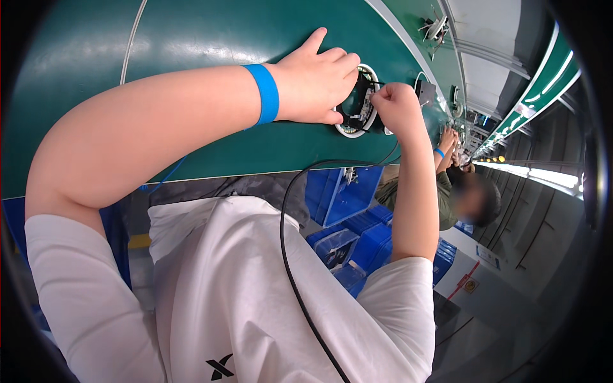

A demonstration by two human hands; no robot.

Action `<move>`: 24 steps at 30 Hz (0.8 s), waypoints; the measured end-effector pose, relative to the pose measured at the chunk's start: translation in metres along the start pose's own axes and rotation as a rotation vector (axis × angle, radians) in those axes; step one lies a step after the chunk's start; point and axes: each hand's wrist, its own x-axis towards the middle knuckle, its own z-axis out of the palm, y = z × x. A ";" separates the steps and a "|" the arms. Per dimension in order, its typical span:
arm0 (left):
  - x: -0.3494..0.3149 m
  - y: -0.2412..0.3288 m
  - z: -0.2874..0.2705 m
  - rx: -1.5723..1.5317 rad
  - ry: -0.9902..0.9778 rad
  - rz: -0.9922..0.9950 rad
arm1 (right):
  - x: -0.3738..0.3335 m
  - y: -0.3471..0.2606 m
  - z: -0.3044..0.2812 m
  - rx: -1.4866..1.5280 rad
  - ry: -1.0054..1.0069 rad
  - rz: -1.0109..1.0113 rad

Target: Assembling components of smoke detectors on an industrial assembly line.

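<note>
A round white housing (350, 133) with a black part and small electronic pieces inside lies on the green bench top. My left hand (313, 80), with a blue band at the wrist, holds it from the left. Thumb and forefinger rest at its rim, while the little finger sticks out over the bench. From the right, my right hand (399, 107) reaches over the housing in a closed pinch beside the inner parts. What sits between those fingertips is too small to tell. A short dark wire (378, 83) runs from the housing toward this hand.
Beyond my right hand stands a grey box-like piece (425, 91). A black cable (284, 236) hangs across my front from the bench edge. Blue bins (361, 239) are below. At right, a co-worker's hands (448, 139) work at the same bench. Another part (436, 29) lies on the far strip.
</note>
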 end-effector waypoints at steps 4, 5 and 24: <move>0.000 0.002 -0.003 0.015 -0.015 -0.020 | 0.001 0.000 0.002 0.019 0.020 0.006; 0.000 0.003 -0.003 0.012 -0.015 -0.019 | 0.002 0.002 0.003 0.018 0.019 0.008; -0.002 0.001 0.000 -0.007 -0.053 -0.015 | 0.017 0.023 0.004 0.312 -0.145 0.026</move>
